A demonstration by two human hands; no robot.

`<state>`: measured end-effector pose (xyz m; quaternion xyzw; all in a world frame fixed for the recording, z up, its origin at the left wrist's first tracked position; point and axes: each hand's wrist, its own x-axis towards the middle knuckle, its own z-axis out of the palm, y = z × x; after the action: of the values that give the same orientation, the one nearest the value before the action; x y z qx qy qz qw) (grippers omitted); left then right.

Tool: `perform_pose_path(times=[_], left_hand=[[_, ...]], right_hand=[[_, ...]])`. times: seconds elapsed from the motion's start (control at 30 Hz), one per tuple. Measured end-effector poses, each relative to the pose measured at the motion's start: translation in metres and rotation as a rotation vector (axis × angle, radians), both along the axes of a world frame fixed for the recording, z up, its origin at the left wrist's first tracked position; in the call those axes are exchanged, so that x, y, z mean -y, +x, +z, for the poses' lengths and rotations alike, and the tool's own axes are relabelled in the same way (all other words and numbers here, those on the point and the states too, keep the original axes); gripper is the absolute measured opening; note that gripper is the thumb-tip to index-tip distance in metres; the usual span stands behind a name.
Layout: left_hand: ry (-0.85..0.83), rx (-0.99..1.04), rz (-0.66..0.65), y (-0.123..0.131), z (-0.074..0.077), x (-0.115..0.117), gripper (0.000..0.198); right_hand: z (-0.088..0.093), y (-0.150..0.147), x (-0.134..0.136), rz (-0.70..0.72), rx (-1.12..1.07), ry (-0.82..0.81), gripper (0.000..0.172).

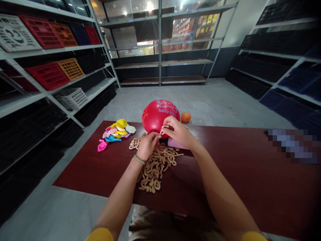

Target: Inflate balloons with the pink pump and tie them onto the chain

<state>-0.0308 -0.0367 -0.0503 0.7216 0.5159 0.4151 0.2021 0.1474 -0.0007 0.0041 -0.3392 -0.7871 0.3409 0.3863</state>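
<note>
A large inflated red balloon [157,117] with "hello kitty" lettering stands beyond my hands, at the far edge of the dark red table. My left hand [147,145], wearing a green bracelet, is closed in a pinch at the balloon's underside; its neck is hidden by the fingers. Close beside it, my right hand [179,132] pinches a thin tan rubber band [163,129] near the same spot. Many loose tan bands [159,164] lie in a heap below my hands. Partly covered by my right hand is a pale purple object with a black end [175,144].
Limp balloons [116,132] in several colours are piled on the left of the table [238,170]. A small orange round object [186,117] is by the far edge. Shelving with crates [47,75] stands left; more racks [160,63] are behind and right.
</note>
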Motion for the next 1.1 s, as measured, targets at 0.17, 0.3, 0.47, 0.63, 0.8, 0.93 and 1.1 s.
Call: perform_pose_path(times=[0.17,0.3,0.47,0.63,0.8,0.93,1.1], left_hand=[[0.199,-0.386,0.044,0.003,-0.007,-0.003,0.024],[0.289,-0.533,0.009,0.006,-0.015,-0.005,0.02],[0.288,-0.394,0.117,0.004,-0.013,-0.004,0.033],[0.299,-0.244,0.113,0.0,-0.01,-0.005,0.039],[0.347,-0.303,0.084,-0.001,-0.014,-0.007,0.033],[0.333,-0.304,0.051,-0.001,-0.015,-0.008,0.031],[0.183,-0.061,0.07,0.0,-0.007,-0.005,0.036]], right_hand=[[0.014,-0.007,0.017,0.031,0.166,0.015,0.014],[0.015,-0.018,0.025,0.065,0.145,0.019,0.014],[0.012,-0.012,0.016,0.087,0.004,0.048,0.018],[0.012,0.001,0.006,-0.027,0.094,0.271,0.021],[0.009,-0.005,0.009,-0.056,0.344,0.413,0.018],[0.0,-0.012,0.008,-0.134,0.358,0.447,0.014],[-0.013,-0.018,0.0,-0.318,0.22,0.457,0.015]])
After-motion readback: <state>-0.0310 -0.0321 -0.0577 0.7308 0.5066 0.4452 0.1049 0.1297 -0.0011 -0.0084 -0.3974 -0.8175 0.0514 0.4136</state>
